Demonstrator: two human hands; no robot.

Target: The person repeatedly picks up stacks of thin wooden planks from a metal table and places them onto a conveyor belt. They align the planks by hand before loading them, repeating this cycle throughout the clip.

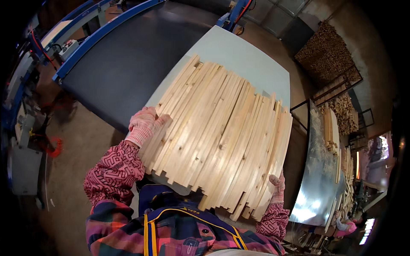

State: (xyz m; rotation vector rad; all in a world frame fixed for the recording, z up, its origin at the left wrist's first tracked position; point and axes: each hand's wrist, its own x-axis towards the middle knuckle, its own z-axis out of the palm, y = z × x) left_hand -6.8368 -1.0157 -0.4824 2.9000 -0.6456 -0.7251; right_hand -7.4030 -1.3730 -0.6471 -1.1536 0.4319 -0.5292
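Note:
A broad layer of pale wooden strips [213, 136] lies side by side in front of me, their near ends uneven. Beneath it is a light grey-green board [252, 51], bare at the far end. My left hand [147, 123], in a pink and white knitted glove, grips the layer's left edge, its thumb lying over the outer strip. At the near right corner, my right hand [276, 187] clasps the opposite edge with the thumb on top. The fingers of the right hand are mostly hidden beside the wood. Patterned pink sleeve covers are on both forearms.
To the left stands a dark flat machine bed [128, 55] with a blue rail [102, 42]. On the right is a shiny metal-topped table [316, 187] with wooden strips on it. Stacked wood [326, 53] fills the far right. Another person [345, 226] is at the lower right.

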